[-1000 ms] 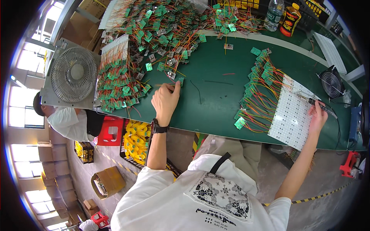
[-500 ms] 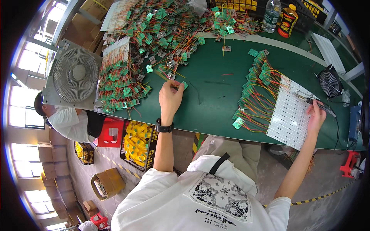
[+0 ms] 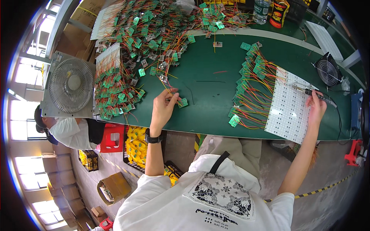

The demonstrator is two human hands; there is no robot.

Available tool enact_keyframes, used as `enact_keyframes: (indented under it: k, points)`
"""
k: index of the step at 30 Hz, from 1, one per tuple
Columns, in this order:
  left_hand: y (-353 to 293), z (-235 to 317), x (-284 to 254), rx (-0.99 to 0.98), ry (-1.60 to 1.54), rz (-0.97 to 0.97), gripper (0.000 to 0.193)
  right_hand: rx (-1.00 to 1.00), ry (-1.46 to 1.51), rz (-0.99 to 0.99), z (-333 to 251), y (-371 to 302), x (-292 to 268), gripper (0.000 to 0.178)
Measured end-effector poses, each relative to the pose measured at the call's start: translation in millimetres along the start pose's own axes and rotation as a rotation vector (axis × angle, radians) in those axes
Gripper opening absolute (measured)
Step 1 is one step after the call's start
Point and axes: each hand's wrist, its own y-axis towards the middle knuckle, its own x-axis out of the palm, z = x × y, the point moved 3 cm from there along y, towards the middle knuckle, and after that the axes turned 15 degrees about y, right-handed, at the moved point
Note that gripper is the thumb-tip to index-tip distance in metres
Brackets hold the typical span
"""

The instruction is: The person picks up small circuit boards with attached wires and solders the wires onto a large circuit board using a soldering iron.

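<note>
Left of centre, the left hand point(image 3: 163, 109) pinches a wired board point(image 3: 184, 102) the heap point(image 3: 151, 34) could snag, I fear; right hand point(image 3: 317, 109) grips an iron point(image 3: 308, 92).

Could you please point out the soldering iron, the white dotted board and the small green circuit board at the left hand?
Soldering iron point(image 3: 308, 92): head view, on its dark handle.
White dotted board point(image 3: 290, 106): head view, on its bare middle.
Small green circuit board point(image 3: 184, 102): head view, on its green face.

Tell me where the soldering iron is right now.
In the head view, the soldering iron is toward the right, in the right hand, its tip over the white perforated board, below the black fan.
</note>
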Motion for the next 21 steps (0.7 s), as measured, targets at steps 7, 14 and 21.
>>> enact_keyframes:
  k: [7,14,21]
  points:
    - [-1,12,-1,0.005,-0.08,0.024,0.027,-0.002,-0.002,0.011,-2,1,-4,0.02]
    - [30,119,13,0.373,-0.35,0.101,0.022,-0.072,0.06,0.052,-5,0,-1,0.018]
    - [73,238,87,0.87,-0.319,-0.188,0.016,-0.118,0.102,0.082,-8,-1,1,0.016]
